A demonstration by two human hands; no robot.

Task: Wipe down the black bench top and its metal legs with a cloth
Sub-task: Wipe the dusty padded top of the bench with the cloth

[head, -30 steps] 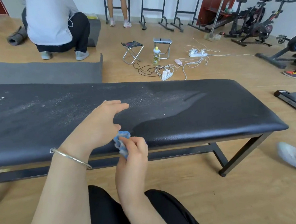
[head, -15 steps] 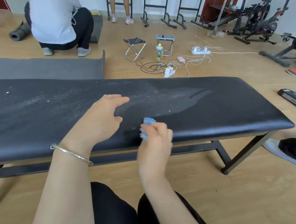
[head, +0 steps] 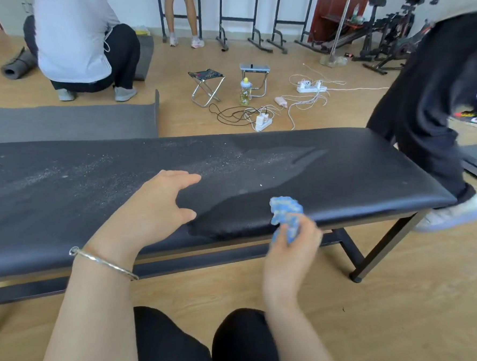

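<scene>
The blue cloth (head: 286, 212) is bunched into a wad at the near edge of the black bench top (head: 370, 169), right of the middle, with its upper part on the padding and its lower part in the right hand (head: 292, 251). That hand's fingers are curled round the cloth and pinch it from below; motion blur hides how each finger lies. A darker, cleaner-looking patch (head: 242, 216) runs along the near edge from the cloth toward the left hand (head: 155, 210), and the right end of the top also looks mostly free of grit. A pale band of dust (head: 72, 176) covers the middle and the whole left stretch, so I judge the top about a third done, with most of it left to wipe. The metal legs (head: 381, 251) and the rail under the seat show no sign of wiping, and I take that part as not yet begun. The left hand lies palm down on the padding at the edge of the dust with its fingers loosely spread and thumb apart, holding nothing, and a thin silver bracelet (head: 105, 262) circles its wrist. Beyond the right end of the bench a person's dark trouser leg (head: 428, 107) passes close to the corner.
</scene>
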